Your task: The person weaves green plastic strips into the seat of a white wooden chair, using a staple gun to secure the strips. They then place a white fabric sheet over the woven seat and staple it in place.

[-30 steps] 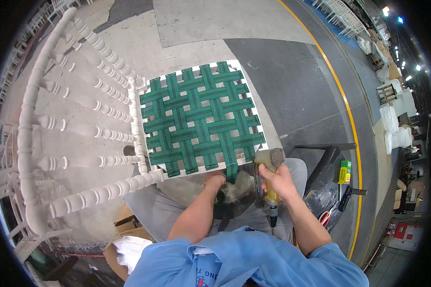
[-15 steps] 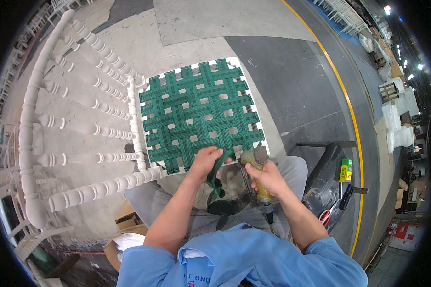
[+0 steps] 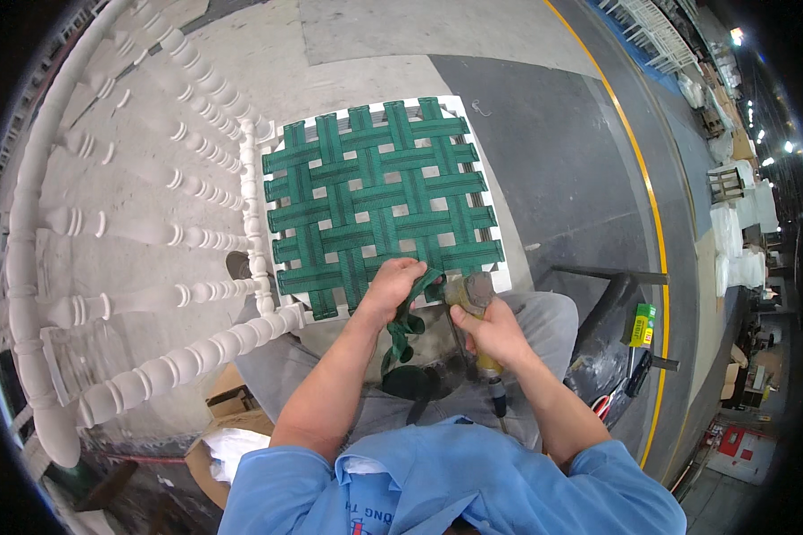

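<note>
A white chair frame (image 3: 196,357) with turned spindles stands before me, its seat woven from green webbing straps (image 3: 379,192). At the seat's near edge, my left hand (image 3: 391,292) is closed on a loose green webbing strap (image 3: 404,328). The strap's free end hangs in curls over a dark round shape between my legs. My right hand (image 3: 491,334) grips a worn yellow pneumatic staple gun (image 3: 476,292), its head beside the strap at the edge. A hose fitting (image 3: 498,397) leads from its lower end. Where the gun's nose meets the frame is hidden.
To my right, a dark stand (image 3: 607,308) holds a green-and-yellow box (image 3: 642,325) and red-handled scissors (image 3: 602,407). An open cardboard box (image 3: 207,464) with white material sits at my left. A yellow floor line (image 3: 638,152) runs along the right, with wrapped furniture beyond.
My left hand has shifted slightly up toward the seat edge with the strap. The staple gun's head now sits closer to the strap. The chair back appears farther left in view.
</note>
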Motion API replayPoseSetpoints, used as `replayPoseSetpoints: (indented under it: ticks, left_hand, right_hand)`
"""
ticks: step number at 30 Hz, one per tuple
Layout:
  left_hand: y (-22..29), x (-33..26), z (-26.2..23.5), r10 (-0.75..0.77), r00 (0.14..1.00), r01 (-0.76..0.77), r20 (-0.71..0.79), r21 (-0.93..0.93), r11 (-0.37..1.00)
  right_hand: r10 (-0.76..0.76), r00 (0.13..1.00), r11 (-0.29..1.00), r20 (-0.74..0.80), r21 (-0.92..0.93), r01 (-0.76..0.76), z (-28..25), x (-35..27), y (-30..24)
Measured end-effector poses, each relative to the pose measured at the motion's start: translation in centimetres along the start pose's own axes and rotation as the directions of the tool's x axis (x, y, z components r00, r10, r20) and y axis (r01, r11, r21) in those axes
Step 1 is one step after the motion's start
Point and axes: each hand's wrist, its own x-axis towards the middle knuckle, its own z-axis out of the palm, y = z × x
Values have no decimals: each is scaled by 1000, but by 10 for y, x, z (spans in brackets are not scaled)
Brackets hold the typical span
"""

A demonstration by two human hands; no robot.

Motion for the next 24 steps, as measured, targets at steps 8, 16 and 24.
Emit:
replayPoseSetpoints:
  ticks: [8, 16, 24]
  left_hand:
    - [6, 0, -5, -55, 997, 58, 60, -42, 997]
    - [6, -6, -10, -64, 993, 69, 103, -41, 997]
    - [-18, -39, 12, 11, 988, -68, 154, 374, 925]
  right_hand:
    - [-9, 1000, 1000, 14, 6, 9, 14, 0, 0]
    - [-34, 999, 995, 2, 88, 34, -5, -32, -10]
    - [-13, 858, 959, -514, 237, 157, -198, -161, 37]
